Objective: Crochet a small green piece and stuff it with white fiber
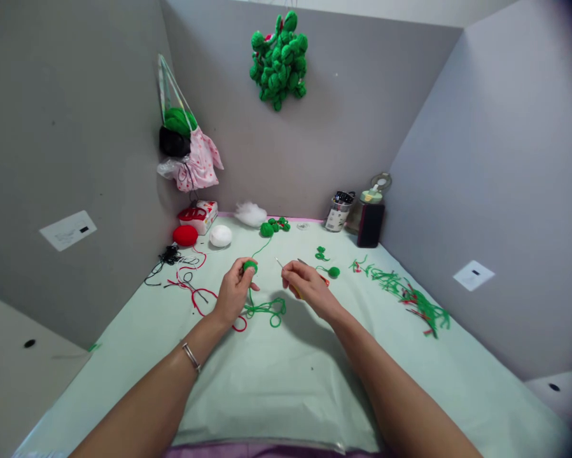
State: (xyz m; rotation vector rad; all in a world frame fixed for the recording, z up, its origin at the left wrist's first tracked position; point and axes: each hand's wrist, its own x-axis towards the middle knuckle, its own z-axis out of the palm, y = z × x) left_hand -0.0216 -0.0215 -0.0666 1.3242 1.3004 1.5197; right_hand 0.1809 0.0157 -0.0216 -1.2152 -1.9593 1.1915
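My left hand is closed on a small green crocheted piece, held between thumb and fingers above the table. A strand of green yarn runs from it to a green yarn ball farther back. Below the hand, loose green yarn lies in loops. My right hand pinches a thin crochet hook, its tip pointing up and to the left, apart from the green piece. Something yellow shows under the right fingers. Behind that hand lie scissors, mostly hidden, with an orange handle.
Red and white yarn balls stand back left near a tissue pack. Green yarn scraps lie right. A small green ball sits beyond my right hand. A pen holder stands at back. Grey partitions enclose the table.
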